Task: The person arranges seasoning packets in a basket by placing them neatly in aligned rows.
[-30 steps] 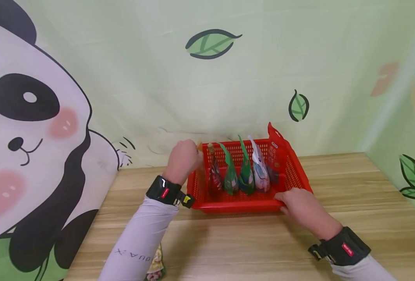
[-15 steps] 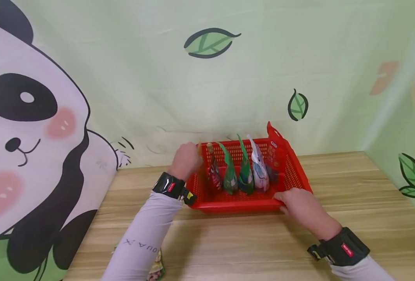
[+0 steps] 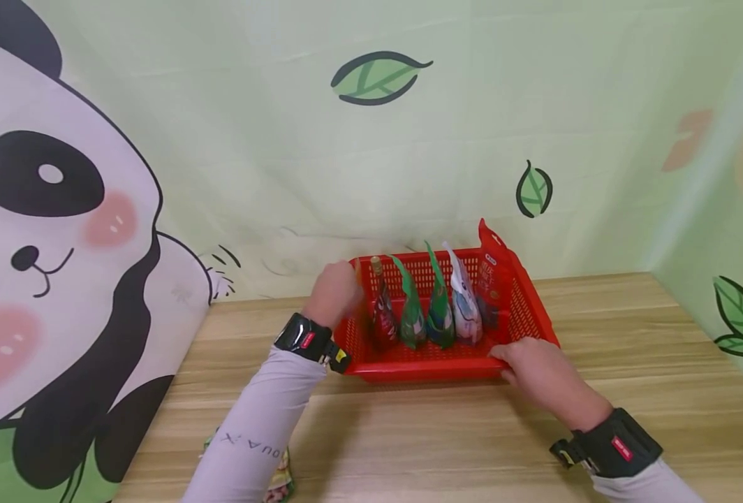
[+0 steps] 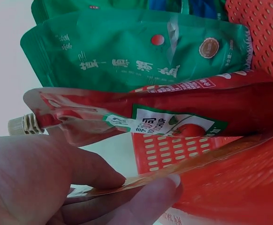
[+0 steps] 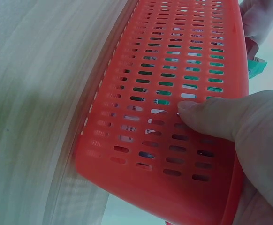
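My left hand (image 3: 332, 297) is at the left end of a red plastic basket (image 3: 424, 369). In the left wrist view, its thumb and fingers pinch the top edge of an orange-red pouch (image 4: 216, 183), seen nearly edge-on inside the basket. Beside that pouch stands a red ketchup pouch (image 4: 174, 117) with a beige screw cap, then a green pouch (image 4: 141, 51). My right hand (image 3: 538, 370) grips the basket's near rim towards the right, its thumb pressed on the slotted outer wall in the right wrist view.
Further right in the basket stand another green pouch (image 3: 440, 318), a white and blue pouch (image 3: 466, 307) and a tall red packet (image 3: 494, 279). A small packet (image 3: 280, 482) lies on the wooden table (image 3: 434, 440), partly under the left sleeve. A printed cloth hangs behind.
My left hand has shifted slightly right and down at the basket's left end, still pinching the pouch. The right hand and basket stay in place.
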Motion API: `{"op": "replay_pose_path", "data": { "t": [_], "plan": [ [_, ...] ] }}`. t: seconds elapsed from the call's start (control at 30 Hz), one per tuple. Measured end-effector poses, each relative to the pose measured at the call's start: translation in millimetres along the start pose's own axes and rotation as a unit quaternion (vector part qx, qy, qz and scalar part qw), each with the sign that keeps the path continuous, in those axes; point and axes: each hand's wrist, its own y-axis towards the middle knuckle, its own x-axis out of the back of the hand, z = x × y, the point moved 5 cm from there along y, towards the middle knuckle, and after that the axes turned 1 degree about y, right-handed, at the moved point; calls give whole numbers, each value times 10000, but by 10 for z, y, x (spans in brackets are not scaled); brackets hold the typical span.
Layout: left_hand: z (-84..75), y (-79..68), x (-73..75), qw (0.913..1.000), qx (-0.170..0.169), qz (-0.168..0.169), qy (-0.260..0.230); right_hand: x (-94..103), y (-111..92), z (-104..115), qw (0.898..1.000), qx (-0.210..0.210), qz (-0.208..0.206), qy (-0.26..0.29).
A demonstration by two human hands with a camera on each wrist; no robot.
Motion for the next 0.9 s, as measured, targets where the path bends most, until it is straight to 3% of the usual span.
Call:
{"op": "replay_pose_path", "data": {
  "t": [0.27, 0.53, 0.7, 0.9],
  "plan": [
    [-48, -65, -24, 9999, 64, 155, 31, 2, 2, -5, 10000, -30, -15, 58],
    [-6, -176, -21, 9982, 210, 420, -371, -1, 1, -1, 9999, 5, -9, 120],
    [115, -305, 64, 9970, -5, 366, -676, -1, 0, 12, 9999, 85, -52, 112],
    [403, -561, 145, 9946, -265, 220, -980, -3, 1, -16, 9998, 79, -126, 94]
  ]
}}
